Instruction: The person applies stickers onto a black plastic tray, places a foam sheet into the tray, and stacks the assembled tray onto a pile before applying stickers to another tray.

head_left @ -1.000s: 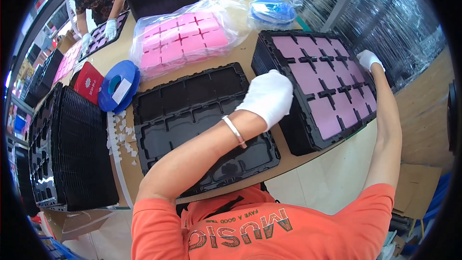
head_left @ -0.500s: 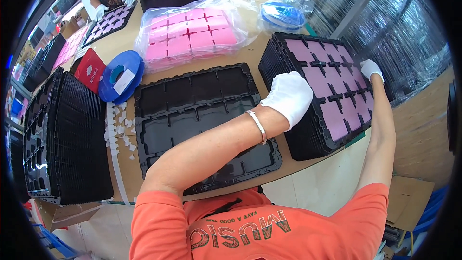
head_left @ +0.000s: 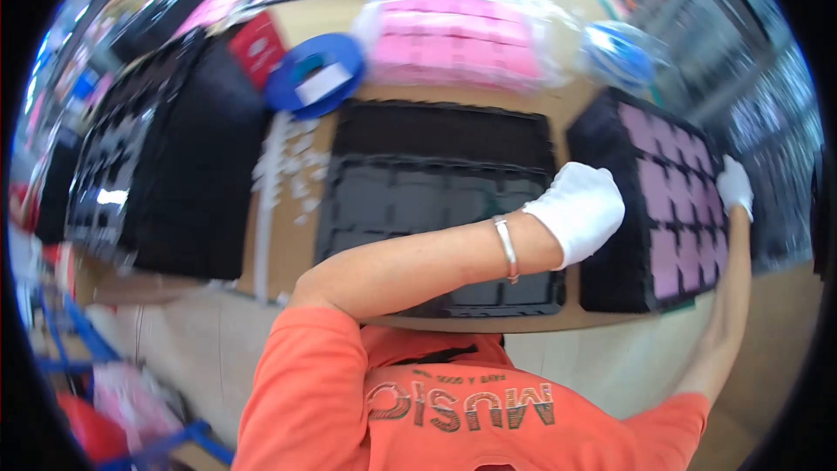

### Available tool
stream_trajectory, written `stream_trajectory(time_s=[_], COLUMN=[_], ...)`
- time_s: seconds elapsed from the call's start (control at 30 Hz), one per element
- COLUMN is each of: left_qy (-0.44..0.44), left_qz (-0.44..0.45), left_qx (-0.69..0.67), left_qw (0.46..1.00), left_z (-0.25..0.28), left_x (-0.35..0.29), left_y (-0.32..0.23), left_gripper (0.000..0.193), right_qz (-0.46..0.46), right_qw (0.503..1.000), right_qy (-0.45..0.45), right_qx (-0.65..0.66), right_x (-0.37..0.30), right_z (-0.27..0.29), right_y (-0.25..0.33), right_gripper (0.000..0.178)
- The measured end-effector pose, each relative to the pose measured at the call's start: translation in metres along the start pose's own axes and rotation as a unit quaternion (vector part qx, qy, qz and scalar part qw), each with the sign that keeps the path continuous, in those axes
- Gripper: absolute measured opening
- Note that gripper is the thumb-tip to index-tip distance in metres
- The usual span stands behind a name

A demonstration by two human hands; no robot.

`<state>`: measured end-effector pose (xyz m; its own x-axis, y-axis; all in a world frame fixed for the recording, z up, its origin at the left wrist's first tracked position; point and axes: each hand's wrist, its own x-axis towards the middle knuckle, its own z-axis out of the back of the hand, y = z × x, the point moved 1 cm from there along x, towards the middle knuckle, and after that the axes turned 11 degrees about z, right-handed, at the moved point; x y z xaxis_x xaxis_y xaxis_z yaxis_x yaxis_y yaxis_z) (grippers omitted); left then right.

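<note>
A tall stack of black plastic trays [head_left: 610,235] stands at the right of the table, its top tray filled with pink-purple foam pads [head_left: 670,187]. My left hand [head_left: 582,211], in a white glove, is curled closed against the stack's left side; its fingertips are hidden. On the far right, my white-gloved right hand [head_left: 735,187] bends round the top tray's edge, with its finger ends partly out of sight. An empty black tray [head_left: 418,196] lies flat in front of me, partly under my left forearm.
A second tall tray stack [head_left: 205,157] stands at the left. Behind are a blue reel [head_left: 344,52], a red card [head_left: 256,48], plastic-wrapped pink foam sheets [head_left: 453,35] and a wrapped blue roll [head_left: 617,54]. White scraps [head_left: 301,174] lie beside the empty tray.
The view has swung left, so the table things sit further right and the picture is blurred. My left hand is now lower along the stack's side. The co-worker's gloved hands are no longer visible.
</note>
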<state>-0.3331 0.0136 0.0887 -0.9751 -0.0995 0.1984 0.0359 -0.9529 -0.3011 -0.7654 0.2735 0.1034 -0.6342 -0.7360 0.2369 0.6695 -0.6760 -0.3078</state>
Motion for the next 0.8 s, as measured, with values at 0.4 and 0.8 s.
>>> stream_trajectory(time_s=[0.4, 0.8], left_qy=[-0.147, -0.195], left_qz=[0.549, 0.642], left_qx=[0.237, -0.011], left_qw=[0.788, 0.742], left_z=[0.024, 0.007], left_x=[-0.277, -0.302], left_y=[0.224, 0.198], left_gripper=[0.033, 0.024], right_qz=[0.365, 0.530], right_qw=[0.884, 0.791], right_qy=[-0.213, -0.155], right_qx=[0.201, 0.263], right_x=[0.007, -0.006], right_z=[0.140, 0.169], right_y=[0.303, 0.573], right_gripper=[0.025, 0.028])
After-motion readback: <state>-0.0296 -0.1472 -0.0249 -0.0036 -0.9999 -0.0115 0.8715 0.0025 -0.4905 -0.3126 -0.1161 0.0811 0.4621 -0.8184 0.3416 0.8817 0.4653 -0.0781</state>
